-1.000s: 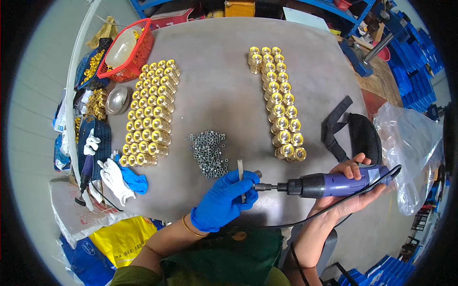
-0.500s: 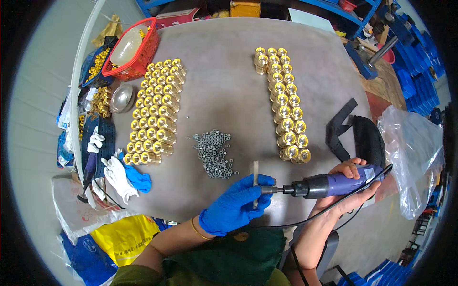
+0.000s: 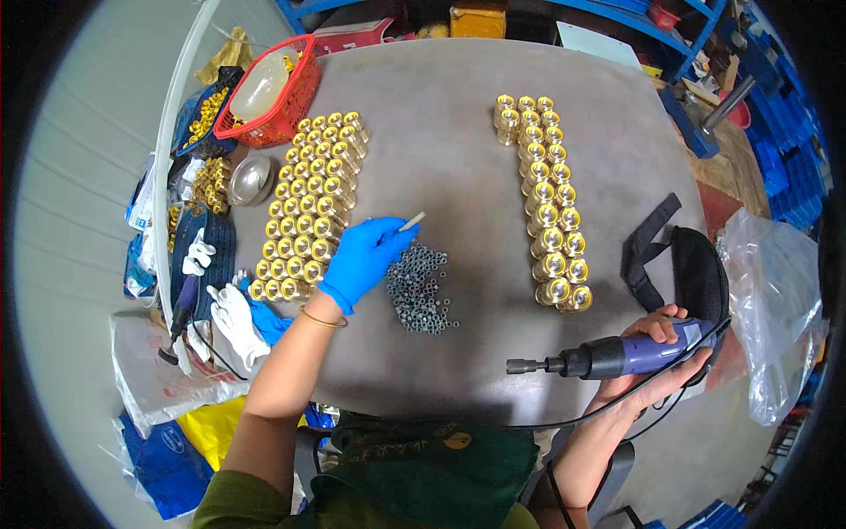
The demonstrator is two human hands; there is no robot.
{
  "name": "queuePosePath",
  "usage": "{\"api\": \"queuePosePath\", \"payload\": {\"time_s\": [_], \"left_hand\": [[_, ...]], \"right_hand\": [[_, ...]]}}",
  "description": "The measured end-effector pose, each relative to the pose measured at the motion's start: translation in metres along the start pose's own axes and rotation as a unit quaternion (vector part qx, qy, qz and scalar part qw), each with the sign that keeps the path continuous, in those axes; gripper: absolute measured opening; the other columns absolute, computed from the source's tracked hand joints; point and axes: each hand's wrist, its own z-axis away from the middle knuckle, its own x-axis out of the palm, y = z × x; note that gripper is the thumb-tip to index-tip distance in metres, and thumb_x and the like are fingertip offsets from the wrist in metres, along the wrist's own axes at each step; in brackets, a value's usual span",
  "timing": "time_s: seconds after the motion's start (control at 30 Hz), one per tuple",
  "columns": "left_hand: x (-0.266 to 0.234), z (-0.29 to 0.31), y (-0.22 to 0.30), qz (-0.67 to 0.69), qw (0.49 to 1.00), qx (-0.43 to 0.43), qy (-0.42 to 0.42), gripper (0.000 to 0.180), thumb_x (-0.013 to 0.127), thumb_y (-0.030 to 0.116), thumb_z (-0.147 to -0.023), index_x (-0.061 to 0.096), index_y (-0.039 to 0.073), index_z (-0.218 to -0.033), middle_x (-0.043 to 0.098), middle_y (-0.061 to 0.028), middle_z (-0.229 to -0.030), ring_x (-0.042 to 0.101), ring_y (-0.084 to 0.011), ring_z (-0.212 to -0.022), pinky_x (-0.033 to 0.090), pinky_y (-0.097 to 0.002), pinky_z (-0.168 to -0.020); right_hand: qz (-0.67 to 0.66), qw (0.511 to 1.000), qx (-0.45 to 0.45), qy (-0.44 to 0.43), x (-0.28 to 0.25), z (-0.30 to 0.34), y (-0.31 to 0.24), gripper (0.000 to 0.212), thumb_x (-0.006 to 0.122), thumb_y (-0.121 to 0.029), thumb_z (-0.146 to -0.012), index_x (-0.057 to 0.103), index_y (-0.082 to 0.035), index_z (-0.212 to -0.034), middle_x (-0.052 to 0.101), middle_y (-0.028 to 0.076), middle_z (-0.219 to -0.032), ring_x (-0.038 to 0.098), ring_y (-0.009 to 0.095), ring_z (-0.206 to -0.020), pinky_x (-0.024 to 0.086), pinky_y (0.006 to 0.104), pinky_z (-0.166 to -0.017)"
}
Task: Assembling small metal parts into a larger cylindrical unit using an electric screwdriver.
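Brass fittings point(image 3: 306, 204) stand in a packed block on the left of the grey tabletop point(image 3: 441, 132), gold-coloured rims up. A second group of brass fittings point(image 3: 546, 215) stands well apart to the right: two long columns, plus a short third at the far end. Between the two, toward the near edge, a loose heap of small grey hex nuts point(image 3: 419, 291).

Left hand point(image 3: 361, 256), blue-gloved: thumb and fingers pinched on a slim grey rod point(image 3: 412, 221), just beside the near right corner of the left block and the upper edge of the heap. Right hand point(image 3: 656, 383), bare: wrapped around a purple electric screwdriver point(image 3: 648, 353) held roughly level, socket bit point(image 3: 526, 366) pointing left and touching nothing. Cord point(image 3: 599, 410) runs beneath the forearm side.

Progress, as judged: partway. Both groups are well stocked and plenty of nuts remain loose. Which group is finished and which is waiting cannot be read from here; all tops look much alike at this scale.

Hard to make out: the inside of the socket, so whether it carries a nut is unknown; the rod's lower length, covered by the glove; its material; the right hand's trigger contact, behind the tool body; fitting interiors, lost in glare. Fittings in the back rows partly hide one another.
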Motion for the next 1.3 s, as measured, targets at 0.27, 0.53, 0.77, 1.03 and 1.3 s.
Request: {"api": "queuePosePath", "payload": {"time_s": [0.27,0.53,0.77,1.03,1.3], "left_hand": [[0.01,-0.004,-0.008,0.007,1.0,0.015,-0.004,0.024,0.058,0.022,-0.083,0.064,0.002,-0.093,0.063,-0.0105,-0.07,0.058,-0.0123,-0.06,0.046,-0.0262,-0.057],[0.012,-0.011,-0.001,-0.01,0.998,0.06,0.012,0.024,0.058,0.022,-0.082,0.063,0.002,-0.094,0.063,-0.0138,-0.075,0.061,-0.0173,-0.063,0.047,-0.0286,-0.059],[0.001,-0.032,0.005,-0.081,0.99,0.004,-0.116,0.027,0.058,0.029,-0.08,0.065,0.004,-0.088,0.063,-0.0151,-0.076,0.062,-0.0267,-0.068,0.048,-0.0334,-0.063],[-0.032,-0.009,0.011,-0.153,0.982,0.108,-0.027,0.025,0.06,0.025,-0.079,0.064,0.002,-0.087,0.06,-0.0148,-0.069,0.057,-0.0189,-0.059,0.044,-0.0324,-0.057],[-0.093,0.06,-0.023,-0.137,0.985,-0.002,0.103,0.02,0.064,0.022,-0.077,0.06,0.003,-0.081,0.053,-0.0062,-0.062,0.047,-0.0105,-0.056,0.04,-0.0274,-0.053]], "right_hand": [[0.01,1.0,0.004,0.016,0.002,0.0,0.002,0.051,0.065,-0.037,-0.075,0.044,0.003,-0.099,0.047,0.009,-0.086,0.046,0.012,-0.065,0.042,0.023,-0.059],[0.016,1.0,0.015,0.016,0.002,0.0,0.002,0.052,0.066,-0.038,-0.075,0.044,0.002,-0.1,0.046,0.008,-0.083,0.046,0.011,-0.066,0.042,0.0232,-0.06],[0.007,1.0,0.028,0.011,0.003,0.001,0.003,0.052,0.065,-0.039,-0.075,0.044,0.001,-0.1,0.046,0.008,-0.083,0.046,0.011,-0.066,0.042,0.0231,-0.061],[0.013,0.998,0.055,0.001,0.01,0.002,0.003,0.051,0.064,-0.038,-0.076,0.045,0.002,-0.101,0.047,0.009,-0.085,0.046,0.012,-0.066,0.041,0.0238,-0.06],[0.04,0.998,0.055,-0.01,0.005,-0.004,0.008,0.05,0.064,-0.037,-0.077,0.044,0.003,-0.101,0.047,0.011,-0.089,0.046,0.012,-0.067,0.041,0.0243,-0.06]]}}
